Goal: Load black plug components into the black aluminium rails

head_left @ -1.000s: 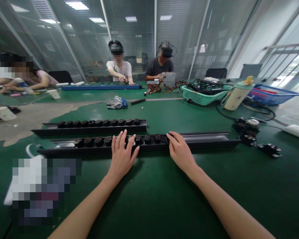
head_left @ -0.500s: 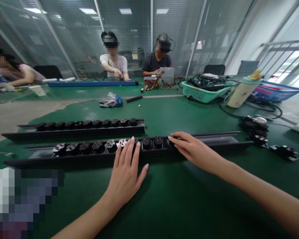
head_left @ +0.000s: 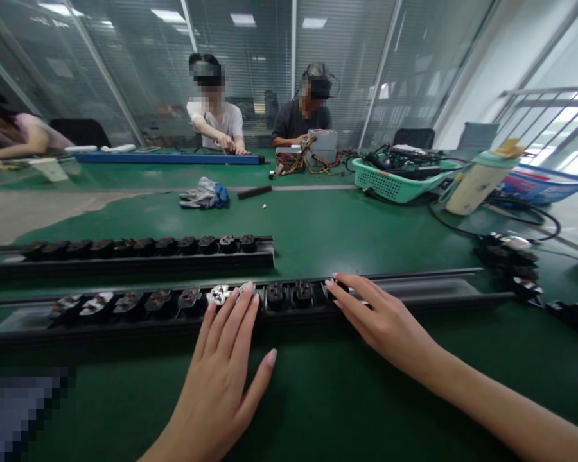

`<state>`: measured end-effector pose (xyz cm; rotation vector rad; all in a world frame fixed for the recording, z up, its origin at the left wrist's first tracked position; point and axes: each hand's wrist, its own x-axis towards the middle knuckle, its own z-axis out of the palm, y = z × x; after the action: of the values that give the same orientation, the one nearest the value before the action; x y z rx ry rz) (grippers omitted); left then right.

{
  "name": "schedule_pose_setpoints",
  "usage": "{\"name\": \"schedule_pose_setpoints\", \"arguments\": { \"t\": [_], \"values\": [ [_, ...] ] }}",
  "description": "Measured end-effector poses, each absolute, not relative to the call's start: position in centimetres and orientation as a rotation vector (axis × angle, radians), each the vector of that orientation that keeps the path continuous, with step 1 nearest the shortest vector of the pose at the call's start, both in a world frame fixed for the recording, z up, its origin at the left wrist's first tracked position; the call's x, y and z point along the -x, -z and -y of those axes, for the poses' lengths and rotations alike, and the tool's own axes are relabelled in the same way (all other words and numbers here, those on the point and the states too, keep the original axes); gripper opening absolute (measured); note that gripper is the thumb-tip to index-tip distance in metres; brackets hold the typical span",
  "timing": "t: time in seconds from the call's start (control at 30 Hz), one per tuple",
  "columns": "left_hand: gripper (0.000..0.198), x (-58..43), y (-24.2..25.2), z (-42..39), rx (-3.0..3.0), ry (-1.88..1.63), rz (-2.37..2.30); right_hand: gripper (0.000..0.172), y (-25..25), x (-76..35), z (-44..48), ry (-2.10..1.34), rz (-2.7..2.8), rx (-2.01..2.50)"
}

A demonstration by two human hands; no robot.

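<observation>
Ten or so black sockets (head_left: 158, 300) stand in a row inside the near rail (head_left: 293, 316), which serves here as landmark. Over its middle, the left hand (head_left: 224, 372) lies open, fingers straight and close together, thumb spread wide toward the wearer; its tips touch a socket, and it grips nothing. Farther right along the rail, the right hand (head_left: 385, 314) has its fingertips on the last socket of the row (its thumb is hidden, so I cannot tell whether it pinches). Compared with a second ago, the left hand has moved rightward along the row, baring two sockets it covered, while the right hand stays at the same socket. The rail also looks larger now. Behind it lies the far rail (head_left: 221, 260); beyond that, gloves (head_left: 205, 194).
</observation>
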<state>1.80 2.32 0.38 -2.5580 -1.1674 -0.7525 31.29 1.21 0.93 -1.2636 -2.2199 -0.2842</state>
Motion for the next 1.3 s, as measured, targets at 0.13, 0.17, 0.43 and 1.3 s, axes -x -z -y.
{"name": "schedule_pose_setpoints", "arguments": {
  "t": [0.13,0.17,0.43,1.3],
  "values": [
    [0.077,-1.8,-0.4,-2.2,2.588,0.76,1.171,0.046,-1.2,-31.1,-1.1,0.297,2.246,1.289],
    [0.077,-1.8,-0.4,-2.1,2.593,0.76,1.169,0.046,-1.3,-31.1,-1.1,0.29,2.243,1.294],
    [0.078,-1.8,-0.7,-1.2,2.637,0.717,1.129,0.043,-1.8,-31.0,-0.9,0.241,2.216,1.294],
    [0.073,-2.4,-0.3,0.6,2.648,0.532,1.194,0.03,-4.6,-33.2,-1.4,0.037,2.27,1.356]
  ]
}}
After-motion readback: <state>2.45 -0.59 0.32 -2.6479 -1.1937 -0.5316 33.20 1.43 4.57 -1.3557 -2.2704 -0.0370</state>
